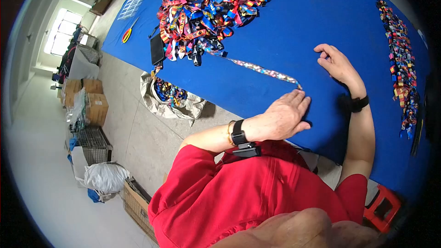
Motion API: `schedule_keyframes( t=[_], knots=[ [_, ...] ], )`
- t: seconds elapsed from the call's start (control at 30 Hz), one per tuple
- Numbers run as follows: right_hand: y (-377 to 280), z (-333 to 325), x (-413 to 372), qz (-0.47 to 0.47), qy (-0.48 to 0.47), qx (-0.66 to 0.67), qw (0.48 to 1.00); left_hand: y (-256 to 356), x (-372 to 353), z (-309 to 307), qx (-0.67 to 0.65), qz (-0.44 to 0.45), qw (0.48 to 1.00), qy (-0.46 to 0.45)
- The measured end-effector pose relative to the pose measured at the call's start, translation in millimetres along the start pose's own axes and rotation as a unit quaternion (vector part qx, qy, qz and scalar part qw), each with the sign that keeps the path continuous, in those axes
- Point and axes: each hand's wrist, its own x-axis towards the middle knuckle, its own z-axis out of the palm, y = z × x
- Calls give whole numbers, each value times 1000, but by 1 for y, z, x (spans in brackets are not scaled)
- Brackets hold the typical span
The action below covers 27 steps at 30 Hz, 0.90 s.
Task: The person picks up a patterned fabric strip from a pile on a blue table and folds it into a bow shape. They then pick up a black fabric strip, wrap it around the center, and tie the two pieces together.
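A patterned strap runs across the blue cloth from the large pile of colourful straps. Its near end meets the fingertips of my left hand, which lies palm down with its fingers stretched out and thumb apart. Whether the end continues under the fingers is hidden. To the right, my right hand hovers over the blue cloth, bent at the fingers, thumb apart, with nothing seen in it. It does not touch the strap.
A long row of straps lies on the right of the blue table. By the pile are a black phone-like object and yellow-red scissors. An open sack of straps stands on the floor, a red stool lower right.
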Motion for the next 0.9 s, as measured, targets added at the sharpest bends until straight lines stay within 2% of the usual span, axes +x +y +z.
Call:
schedule_keyframes(
  t=[0.2, 0.23, 0.27, 0.3, 0.37, 0.47, 0.57, 0.67, 0.77, 0.87, 0.9],
  knots=[
    [-9, 0, -11, 8, 7, 38, 999, 8, 25, 12, -68, 110, 991, -32],
    [-4, 1, -8, -38, 25, 12, 999, 4, 25, 8, -79, 120, 989, -36],
    [-2, 1, -8, -30, 21, 13, 999, 2, 25, 5, -95, 128, 986, -39],
    [1, 1, -6, -22, 16, 14, 1000, 2, 25, -1, -108, 118, 987, -36],
    [24, 6, 4, -76, 28, -38, 996, 2, 23, -15, -135, 105, 985, -36],
    [24, 7, 3, -89, 36, -45, 994, -13, 22, -20, -8, 52, 999, 8],
    [20, 6, -1, -65, 25, -32, 997, -30, 15, -21, 153, -24, 988, 24],
    [9, 7, -10, -38, 28, -91, 995, -54, -1, -14, 179, -67, 981, -14],
    [-2, 7, -19, -39, 32, -113, 992, -56, -4, -12, 171, -66, 983, -20],
    [-28, 12, -30, -94, -47, -151, 983, -56, -7, -6, 172, -72, 982, -15],
    [-31, 18, -33, -125, -22, -156, 980, -56, -7, -6, 170, -72, 983, -12]
  ],
)
